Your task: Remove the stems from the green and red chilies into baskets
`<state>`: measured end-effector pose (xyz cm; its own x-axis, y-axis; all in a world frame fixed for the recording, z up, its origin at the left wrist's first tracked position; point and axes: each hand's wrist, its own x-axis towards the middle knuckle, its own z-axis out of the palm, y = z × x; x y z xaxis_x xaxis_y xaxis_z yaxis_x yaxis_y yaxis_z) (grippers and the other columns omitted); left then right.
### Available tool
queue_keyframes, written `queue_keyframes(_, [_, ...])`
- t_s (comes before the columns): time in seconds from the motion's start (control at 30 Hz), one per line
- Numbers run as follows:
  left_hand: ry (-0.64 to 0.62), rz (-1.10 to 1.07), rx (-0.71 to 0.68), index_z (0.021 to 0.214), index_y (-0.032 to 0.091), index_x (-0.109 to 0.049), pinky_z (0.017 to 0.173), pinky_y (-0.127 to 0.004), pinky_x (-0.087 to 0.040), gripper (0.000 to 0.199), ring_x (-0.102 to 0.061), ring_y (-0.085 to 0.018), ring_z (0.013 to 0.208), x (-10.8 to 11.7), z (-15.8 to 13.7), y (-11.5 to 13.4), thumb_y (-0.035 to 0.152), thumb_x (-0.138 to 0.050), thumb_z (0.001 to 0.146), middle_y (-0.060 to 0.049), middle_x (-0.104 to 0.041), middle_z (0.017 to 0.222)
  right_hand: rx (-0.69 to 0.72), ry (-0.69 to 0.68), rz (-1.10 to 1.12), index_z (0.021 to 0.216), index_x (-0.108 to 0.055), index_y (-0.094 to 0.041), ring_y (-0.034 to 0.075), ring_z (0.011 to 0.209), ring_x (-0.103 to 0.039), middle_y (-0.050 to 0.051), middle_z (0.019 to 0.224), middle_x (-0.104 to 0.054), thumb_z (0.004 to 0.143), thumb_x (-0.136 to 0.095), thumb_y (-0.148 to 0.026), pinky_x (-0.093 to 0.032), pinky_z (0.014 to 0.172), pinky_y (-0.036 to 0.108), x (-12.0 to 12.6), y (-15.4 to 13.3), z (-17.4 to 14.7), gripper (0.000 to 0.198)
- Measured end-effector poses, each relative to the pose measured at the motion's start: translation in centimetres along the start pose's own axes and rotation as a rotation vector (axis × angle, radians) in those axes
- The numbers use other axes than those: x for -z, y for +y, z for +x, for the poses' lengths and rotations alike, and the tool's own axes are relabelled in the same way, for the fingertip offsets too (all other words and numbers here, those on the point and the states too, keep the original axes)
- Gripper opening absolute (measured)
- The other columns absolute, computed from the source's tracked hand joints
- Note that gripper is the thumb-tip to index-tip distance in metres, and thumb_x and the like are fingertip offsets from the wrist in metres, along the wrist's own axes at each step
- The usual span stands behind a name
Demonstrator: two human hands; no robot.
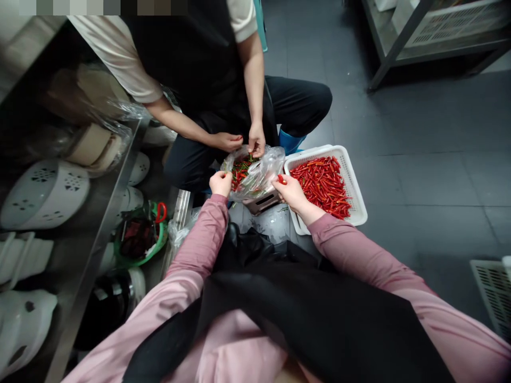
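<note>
My right hand (pixel 292 192) is closed on a red chili pepper (pixel 281 179), between the plastic bag and the white basket. My left hand (pixel 221 184) is pinched at the left edge of the clear plastic bag (pixel 261 178); what its fingers hold, if anything, is too small to make out. Inside the bag lie red chili peppers with green stems (pixel 239 173). The bag rests on a brownish crate (pixel 261 203). To the right, a white plastic basket (pixel 356 199) holds a heap of red chili peppers (pixel 321 183).
Opposite me sits a person in a black apron (pixel 187 53), both hands over the bag. Metal shelving (pixel 99 234) with white perforated pots (pixel 43 194) stands at left. Below it is a green basket (pixel 139 260). A metal rack (pixel 399 50) stands at the upper right on dark floor tiles.
</note>
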<state>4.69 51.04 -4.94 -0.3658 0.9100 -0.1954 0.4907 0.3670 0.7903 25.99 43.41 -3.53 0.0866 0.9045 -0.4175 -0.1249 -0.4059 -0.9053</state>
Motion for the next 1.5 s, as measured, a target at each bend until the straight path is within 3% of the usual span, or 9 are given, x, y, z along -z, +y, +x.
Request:
queue_keyframes(0.1, [-0.004,-0.291,-0.044,0.074,0.017,-0.059,0.043,-0.020,-0.041,0.015,-0.049,-0.009,0.041,0.3,-2.0,2.3,0.032,-0.058,0.075,0.004,-0.054,0.053,0.231,0.011,-0.142,0.086,-0.064,-0.016,0.012,0.060,-0.051,-0.001,0.067,-0.058,0.074,-0.062,-0.031,-0.043,0.059,0.025,-0.1,-0.2,0.2,0.020])
queue_keyframes(0.23, [-0.350,-0.541,0.036,0.074,0.016,-0.055,0.041,-0.019,-0.038,0.025,-0.047,-0.006,0.040,0.2,-5.3,4.6,0.037,-0.068,0.069,0.004,-0.057,0.057,0.389,-0.081,-0.232,0.092,-0.069,-0.017,0.016,0.079,-0.057,0.003,0.086,-0.064,0.074,-0.066,-0.032,-0.046,0.074,0.029,-0.6,-0.6,0.1,0.025])
queue_keyframes(0.53, [-0.670,-0.541,0.163,0.073,0.016,-0.053,0.041,-0.019,-0.033,0.037,-0.042,-0.005,0.041,-0.8,-6.7,4.9,0.042,-0.079,0.068,0.005,-0.052,0.054,0.083,-0.317,-0.099,0.075,-0.062,-0.016,0.006,0.046,-0.037,-0.002,0.062,-0.055,0.074,-0.070,-0.044,-0.027,0.044,0.020,0.1,-1.4,-0.8,0.029])
queue_keyframes(0.73, [-0.306,0.046,-0.344,0.074,0.017,-0.059,0.069,-0.026,-0.048,0.016,-0.061,-0.016,0.073,-1.4,-6.9,4.2,0.030,-0.064,0.081,-0.003,-0.062,0.072,0.187,-0.182,-0.287,0.064,-0.063,-0.014,0.008,0.056,-0.044,-0.002,0.059,-0.053,0.073,-0.068,-0.038,-0.031,0.053,0.021,-0.3,-0.9,-0.2,0.026])
queue_keyframes(0.9, [-0.354,0.413,-0.610,0.077,0.017,-0.060,0.091,-0.031,-0.046,0.009,-0.060,-0.023,0.100,-1.9,-7.1,3.6,0.020,-0.056,0.084,-0.010,-0.064,0.093,0.059,-0.197,-0.277,0.062,-0.060,-0.015,0.006,0.045,-0.039,-0.004,0.051,-0.049,0.076,-0.064,-0.038,-0.027,0.044,0.020,-0.6,-0.8,-0.2,0.028])
queue_keyframes(1.03, [-0.354,0.353,-0.507,0.077,0.017,-0.058,0.088,-0.030,-0.047,0.008,-0.061,-0.023,0.098,-2.1,-5.9,3.4,0.022,-0.059,0.082,-0.009,-0.064,0.090,-0.023,-0.220,-0.180,0.065,-0.061,-0.015,0.006,0.037,-0.036,-0.003,0.048,-0.050,0.077,-0.066,-0.039,-0.023,0.035,0.019,-0.2,-1.4,-0.4,0.027])
queue_keyframes(1.13, [-0.307,0.063,-0.228,0.077,0.017,-0.055,0.069,-0.027,-0.050,0.017,-0.062,-0.017,0.074,-1.7,-4.7,4.2,0.032,-0.060,0.085,-0.004,-0.060,0.073,-0.090,-0.246,-0.011,0.070,-0.063,-0.014,0.004,0.035,-0.034,0.000,0.055,-0.058,0.077,-0.066,-0.038,-0.022,0.032,0.019,0.3,-1.5,-0.2,0.026])
queue_keyframes(1.27, [-0.509,-0.370,0.056,0.076,0.017,-0.052,0.046,-0.021,-0.039,0.031,-0.046,-0.008,0.044,-2.0,-5.2,5.3,0.044,-0.067,0.080,0.003,-0.052,0.056,-0.189,-0.267,0.141,0.076,-0.065,-0.013,0.003,0.037,-0.036,0.004,0.067,-0.065,0.076,-0.068,-0.035,-0.021,0.031,0.017,0.7,-1.2,0.1,0.022])
queue_keyframes(1.5, [-0.505,-0.431,-0.055,0.079,0.018,-0.059,0.045,-0.020,-0.039,0.031,-0.049,-0.009,0.045,-4.4,-9.0,4.2,0.046,-0.070,0.072,0.004,-0.055,0.056,-0.381,-0.467,0.279,0.076,-0.059,-0.013,0.002,0.036,-0.032,0.000,0.064,-0.063,0.080,-0.069,-0.036,-0.021,0.032,0.015,1.0,-0.6,-1.1,0.025])
